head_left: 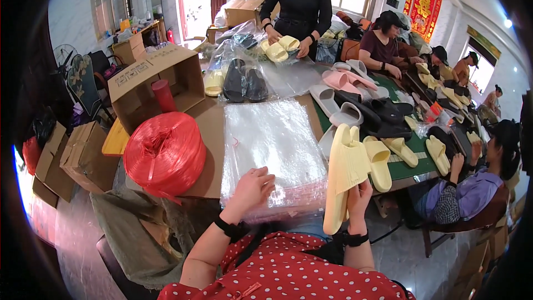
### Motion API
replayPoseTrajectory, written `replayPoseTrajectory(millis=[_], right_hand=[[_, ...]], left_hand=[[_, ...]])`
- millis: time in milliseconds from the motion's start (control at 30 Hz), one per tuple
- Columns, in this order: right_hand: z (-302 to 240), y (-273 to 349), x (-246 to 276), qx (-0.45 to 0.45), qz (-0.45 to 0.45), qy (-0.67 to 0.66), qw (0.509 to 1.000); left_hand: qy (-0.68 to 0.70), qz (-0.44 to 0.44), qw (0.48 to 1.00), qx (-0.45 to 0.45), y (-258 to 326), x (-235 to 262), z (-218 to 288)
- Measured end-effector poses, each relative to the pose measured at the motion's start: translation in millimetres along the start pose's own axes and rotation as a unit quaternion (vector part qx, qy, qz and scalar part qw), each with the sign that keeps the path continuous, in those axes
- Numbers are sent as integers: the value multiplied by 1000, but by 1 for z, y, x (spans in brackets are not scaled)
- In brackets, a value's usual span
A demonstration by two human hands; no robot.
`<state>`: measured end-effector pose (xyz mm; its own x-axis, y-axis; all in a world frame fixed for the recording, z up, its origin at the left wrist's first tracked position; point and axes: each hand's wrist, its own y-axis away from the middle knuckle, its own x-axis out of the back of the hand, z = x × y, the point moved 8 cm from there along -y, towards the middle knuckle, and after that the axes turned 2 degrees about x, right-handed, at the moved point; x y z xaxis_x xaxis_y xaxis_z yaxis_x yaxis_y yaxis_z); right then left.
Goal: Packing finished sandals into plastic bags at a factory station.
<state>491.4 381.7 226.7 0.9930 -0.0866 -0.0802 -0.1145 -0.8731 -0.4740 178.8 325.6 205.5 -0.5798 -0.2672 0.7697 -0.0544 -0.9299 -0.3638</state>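
Your right grip (360, 193) is closed around the side of the yellow slippers (348, 175), apparently a pair pressed together; they stand toes up, off the surface (214, 128), at the right edge of the bags (272, 133). Your left grip (252, 188) is half curled over the near part of those clear bags, with a gap between thumb and fingers; you may be pinching the top one, but I cannot tell.

With only one side held, the pair could twist or slide apart if your fingers loosen. Swing it right and it could knock the loose slipper (378, 162) just beside it. The bags look slick and thin: they could cling, so several lift at once, or the stack could skid off the near edge if you drag it toward you. A wide sweep of your left forearm could bump the red twine roll (165, 154).

Farther out, black slippers (383, 115) and pink slippers (347, 80) lie to the right, and bagged slippers (244, 80) sit past the stack. The open carton (152, 72) stands behind the roll. Across from you, a standing co-worker (297, 5) handles another yellow pair (279, 48).
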Motion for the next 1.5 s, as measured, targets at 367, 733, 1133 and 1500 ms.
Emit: replayPoseTrajectory(millis=[367,733,1133,1500], right_hand=[[-3,1,-2,1,5,-2,1000],[-2,1,-1,14,8,0,1000],[-11,1,-1,20,8,-16,1000],[-6,2,13,21,18,-7,1000]], left_hand=[[-103,-37,993,-39,8,-13,8],[-120,-43,991,-30,17,-6,21],[122,7,977,173,-8,5,-23],[185,3,949,256,-8,1,-40]])
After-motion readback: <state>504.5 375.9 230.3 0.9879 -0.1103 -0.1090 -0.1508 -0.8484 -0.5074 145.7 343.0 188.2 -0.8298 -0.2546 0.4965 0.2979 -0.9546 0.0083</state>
